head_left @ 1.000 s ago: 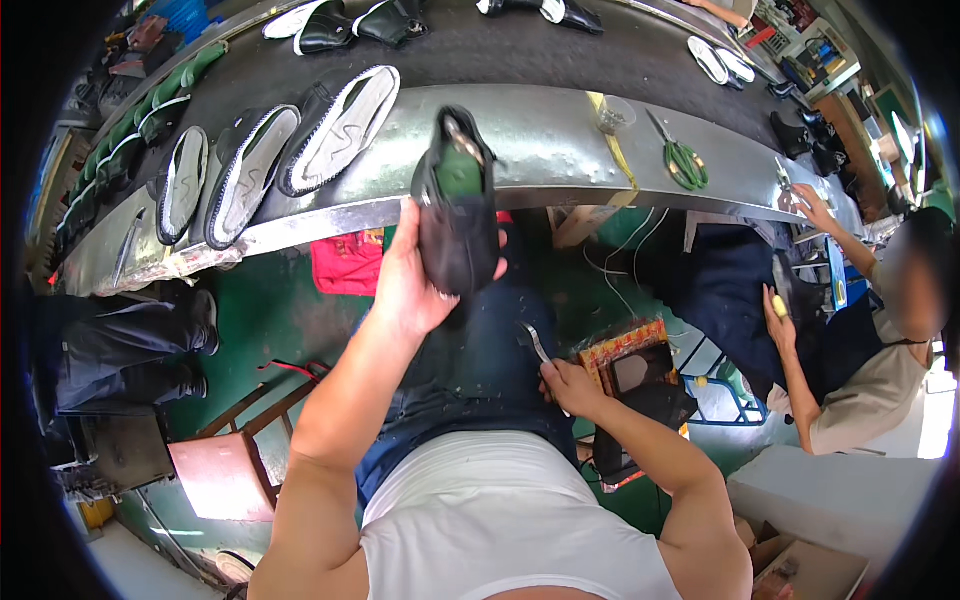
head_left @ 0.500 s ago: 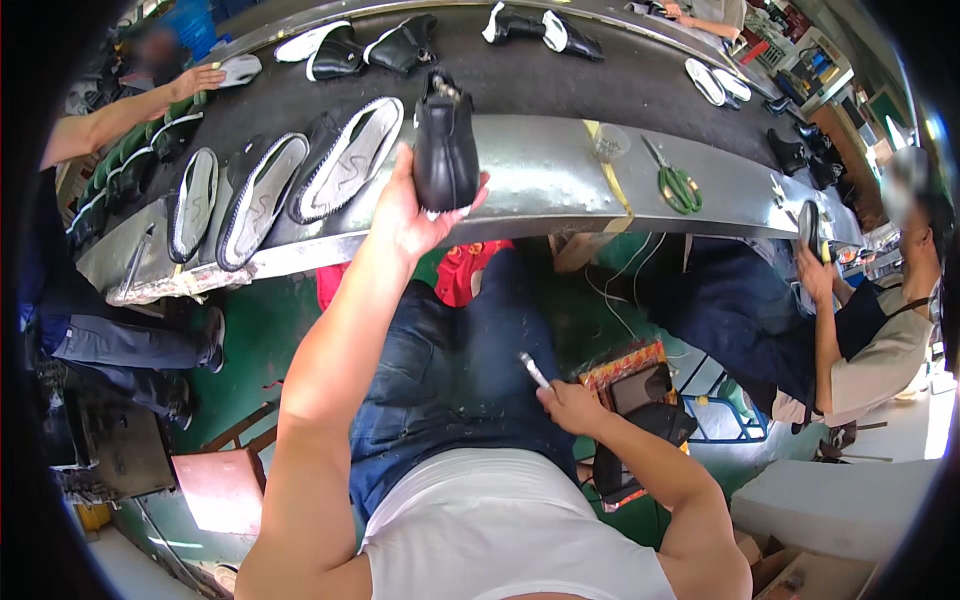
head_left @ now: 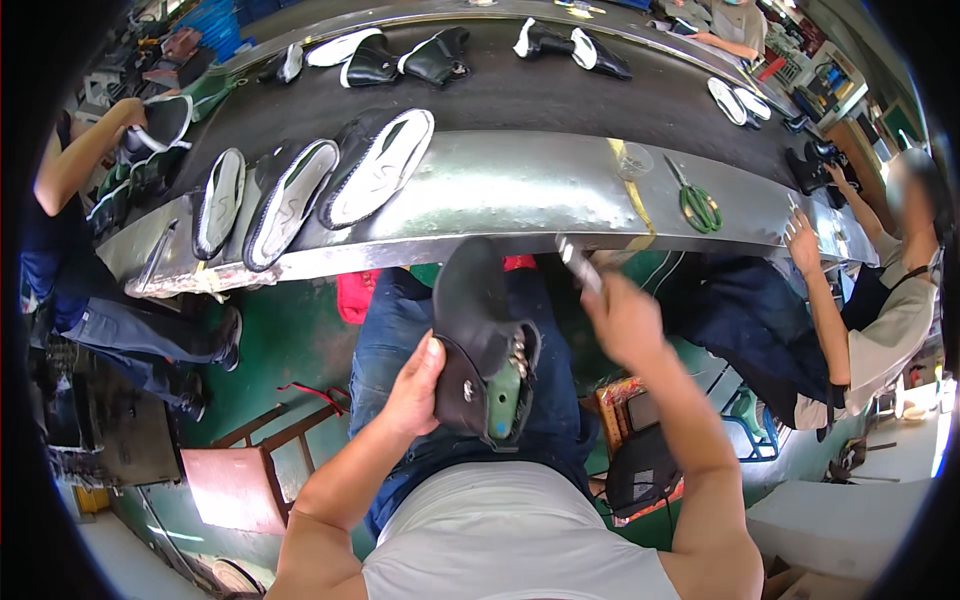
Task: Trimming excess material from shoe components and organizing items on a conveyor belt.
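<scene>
Bench: long dark belt surface (head_left: 560, 110) with a wide, shiny bare-metal edge (head_left: 520, 190) on the near side, over a green floor (head_left: 250, 370).
Left hand (head_left: 412, 388): gripping a black leather shoe (head_left: 470, 285) by its side, thumb up on the leather.
Shoe position: over the lap, between torso and bench; rounded end toward the bench, opening turned right and toward the torso.
Shoe filling: hard green last (head_left: 503, 400), showing in the opening.
Right hand (head_left: 628, 315): closed round the handle of a slim silver metal tool (head_left: 575, 258); motion-blurred, tool type can't be told. Up to the right of the shoe, apart from it.
Lap: blue denim jeans (head_left: 390, 310), below a white sleeveless top (head_left: 500, 540).
Metal edge, left: three black shoe uppers (head_left: 383, 170) in a slanted row, pale undersides up.
Metal edge, right: yellow tape strip (head_left: 627, 190), clear round plastic container (head_left: 635, 160), green-handled scissors (head_left: 700, 208).
Far belt: black shoes with white soles (head_left: 435, 57), scattered.
Right neighbour: person in beige top (head_left: 880, 370), one hand at the metal edge.
Left neighbour: person in dark blue (head_left: 60, 210), hand at a pale-bottomed shoe (head_left: 168, 120).
Floor, left: wooden stool with pinkish top (head_left: 230, 490).
</scene>
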Demonstrator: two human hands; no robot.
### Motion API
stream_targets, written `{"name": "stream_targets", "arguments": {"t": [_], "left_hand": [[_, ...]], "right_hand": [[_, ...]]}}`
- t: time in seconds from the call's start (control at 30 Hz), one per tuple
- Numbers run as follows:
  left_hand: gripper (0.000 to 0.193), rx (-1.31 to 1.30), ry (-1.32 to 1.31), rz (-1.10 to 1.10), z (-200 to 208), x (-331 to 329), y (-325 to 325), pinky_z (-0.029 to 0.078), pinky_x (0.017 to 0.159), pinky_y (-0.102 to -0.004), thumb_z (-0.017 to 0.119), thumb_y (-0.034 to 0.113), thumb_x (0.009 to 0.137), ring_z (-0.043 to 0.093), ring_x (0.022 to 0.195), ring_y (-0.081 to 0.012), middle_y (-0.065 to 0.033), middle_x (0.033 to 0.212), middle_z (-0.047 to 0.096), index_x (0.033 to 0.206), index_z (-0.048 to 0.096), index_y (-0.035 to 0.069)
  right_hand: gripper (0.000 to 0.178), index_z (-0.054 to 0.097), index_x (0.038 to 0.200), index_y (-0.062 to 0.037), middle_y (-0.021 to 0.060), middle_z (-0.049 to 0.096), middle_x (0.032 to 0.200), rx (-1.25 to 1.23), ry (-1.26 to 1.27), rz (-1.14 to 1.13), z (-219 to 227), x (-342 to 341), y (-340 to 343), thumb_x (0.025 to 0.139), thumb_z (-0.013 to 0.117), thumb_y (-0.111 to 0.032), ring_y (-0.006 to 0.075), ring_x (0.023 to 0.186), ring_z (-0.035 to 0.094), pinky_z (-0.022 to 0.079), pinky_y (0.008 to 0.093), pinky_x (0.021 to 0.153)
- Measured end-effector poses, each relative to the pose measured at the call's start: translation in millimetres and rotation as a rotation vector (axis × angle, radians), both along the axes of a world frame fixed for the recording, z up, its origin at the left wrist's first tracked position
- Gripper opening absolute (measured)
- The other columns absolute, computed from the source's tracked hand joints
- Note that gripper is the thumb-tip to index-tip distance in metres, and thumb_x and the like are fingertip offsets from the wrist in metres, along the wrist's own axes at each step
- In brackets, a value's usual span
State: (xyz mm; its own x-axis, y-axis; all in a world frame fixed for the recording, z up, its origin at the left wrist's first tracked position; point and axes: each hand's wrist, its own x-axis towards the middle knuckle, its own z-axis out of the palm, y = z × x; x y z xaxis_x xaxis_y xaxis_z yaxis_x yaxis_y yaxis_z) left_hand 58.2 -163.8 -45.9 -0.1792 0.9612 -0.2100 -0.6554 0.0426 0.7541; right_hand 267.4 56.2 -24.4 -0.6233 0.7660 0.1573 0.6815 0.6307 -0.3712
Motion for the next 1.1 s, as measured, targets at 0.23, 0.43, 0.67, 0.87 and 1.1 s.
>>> {"name": "stream_targets", "arguments": {"t": [0.23,0.43,0.67,0.87,1.1], "left_hand": [[0.070,-0.096,-0.228,-0.051,-14,11,-31,0.047,0.104,-0.0446,0.038,0.059,0.100,0.054,0.126,-0.0271,-0.0134,0.141,0.051,0.148,0.034,0.008],[0.074,-0.265,0.352,0.465,-104,33,3,0.033,0.113,-0.0405,0.025,0.062,0.101,0.042,0.136,-0.0328,-0.0162,0.149,0.043,0.152,0.032,0.009],[0.081,-0.405,0.054,0.120,-157,21,33,0.030,0.114,-0.0336,0.023,0.066,0.100,0.042,0.137,-0.0227,-0.0144,0.149,0.044,0.150,0.034,0.003],[0.063,-0.673,-0.081,0.257,-181,16,52,0.054,0.086,-0.0365,0.033,0.061,0.101,0.069,0.093,-0.0216,-0.0091,0.103,0.069,0.120,0.062,0.008],[0.045,-0.689,-0.092,0.135,-170,7,68,0.055,0.071,-0.0330,0.041,0.047,0.104,0.068,0.075,-0.0183,-0.0058,0.087,0.068,0.101,0.065,0.009]], "right_hand": [[0.047,0.051,0.135,-0.0018,0.0236,0.045,0.143,0.095,0.379,0.346,18,-56,-4,0.097,0.055,-0.030,0.0407,0.134,0.041,0.033,0.0464,0.112],[0.066,0.041,0.145,-0.0046,0.0122,0.048,0.142,-1.331,1.183,0.178,-107,-90,-108,0.105,0.025,-0.054,0.0181,0.130,0.046,0.032,0.0343,0.112],[0.063,0.065,0.109,-0.0074,0.0061,0.068,0.093,-1.865,0.908,-0.473,-209,-88,-85,0.100,0.035,-0.062,0.0182,0.082,0.066,0.054,0.0361,0.080],[0.073,0.063,0.112,-0.0059,0.0070,0.067,0.097,-1.749,0.802,-0.601,-198,-106,-84,0.099,0.027,-0.068,0.0199,0.084,0.066,0.054,0.0379,0.080],[0.078,0.063,0.114,-0.0044,0.0096,0.066,0.099,-1.575,0.839,-0.775,-154,-100,-92,0.096,0.028,-0.072,0.0237,0.092,0.066,0.053,0.0389,0.086]]}}
